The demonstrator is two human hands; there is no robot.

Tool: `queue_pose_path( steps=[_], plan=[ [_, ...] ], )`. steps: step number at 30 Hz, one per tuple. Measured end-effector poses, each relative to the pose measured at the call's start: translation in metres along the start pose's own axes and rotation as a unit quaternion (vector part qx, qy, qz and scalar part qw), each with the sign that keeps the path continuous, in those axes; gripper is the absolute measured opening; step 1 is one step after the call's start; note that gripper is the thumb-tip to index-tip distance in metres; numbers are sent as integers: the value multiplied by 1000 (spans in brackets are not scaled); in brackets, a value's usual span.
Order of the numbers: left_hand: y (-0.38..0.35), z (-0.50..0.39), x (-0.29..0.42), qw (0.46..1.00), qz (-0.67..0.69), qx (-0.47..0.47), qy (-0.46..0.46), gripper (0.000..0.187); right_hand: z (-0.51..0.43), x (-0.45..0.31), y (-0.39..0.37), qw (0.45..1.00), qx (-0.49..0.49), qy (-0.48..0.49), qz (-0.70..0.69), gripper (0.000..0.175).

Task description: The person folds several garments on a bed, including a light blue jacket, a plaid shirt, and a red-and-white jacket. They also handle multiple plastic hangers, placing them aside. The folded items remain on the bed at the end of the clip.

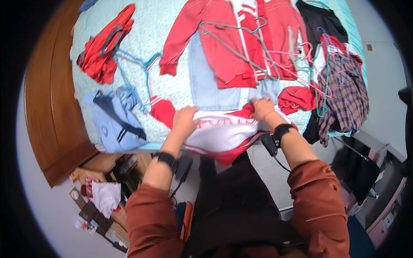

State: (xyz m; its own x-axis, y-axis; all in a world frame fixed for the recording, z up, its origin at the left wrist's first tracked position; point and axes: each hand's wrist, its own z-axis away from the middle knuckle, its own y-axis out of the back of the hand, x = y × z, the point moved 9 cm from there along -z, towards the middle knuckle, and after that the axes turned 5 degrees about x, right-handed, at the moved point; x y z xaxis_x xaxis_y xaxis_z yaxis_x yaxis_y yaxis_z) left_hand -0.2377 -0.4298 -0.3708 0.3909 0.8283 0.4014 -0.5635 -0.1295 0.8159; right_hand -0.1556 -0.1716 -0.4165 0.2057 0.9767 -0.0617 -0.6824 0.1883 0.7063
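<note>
A red and white garment (219,132) with lettering across it spans the near edge of the bed, its lower part hanging over the side. My left hand (185,120) grips its left part, and my right hand (263,109) grips its upper right part. One red sleeve (161,111) with white stripes reaches out to the left of my left hand. Just beyond my hands lie light blue jeans (213,87), partly under a red and white jacket (222,48). A green hanger (238,53) rests on that jacket.
On the left are an orange-red garment (106,45), several tangled hangers (142,66) and a light blue garment (117,124). At right, pink (297,69) and green hangers lie by a plaid shirt (347,90) and black clothing (322,22). A wooden headboard (58,87) borders the bed's left side.
</note>
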Motion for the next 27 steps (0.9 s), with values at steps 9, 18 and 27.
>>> queue_pose_path(
  steps=[9,18,27],
  plan=[
    [149,108,58,897,155,414,5,25,179,6,203,786,532,236,-208,28],
    [-57,85,55,965,211,-154,-1,25,126,5,66,902,326,224,-175,32],
    [13,-38,52,975,151,127,-101,27,134,-4,-17,929,214,208,-219,30]
  ],
)
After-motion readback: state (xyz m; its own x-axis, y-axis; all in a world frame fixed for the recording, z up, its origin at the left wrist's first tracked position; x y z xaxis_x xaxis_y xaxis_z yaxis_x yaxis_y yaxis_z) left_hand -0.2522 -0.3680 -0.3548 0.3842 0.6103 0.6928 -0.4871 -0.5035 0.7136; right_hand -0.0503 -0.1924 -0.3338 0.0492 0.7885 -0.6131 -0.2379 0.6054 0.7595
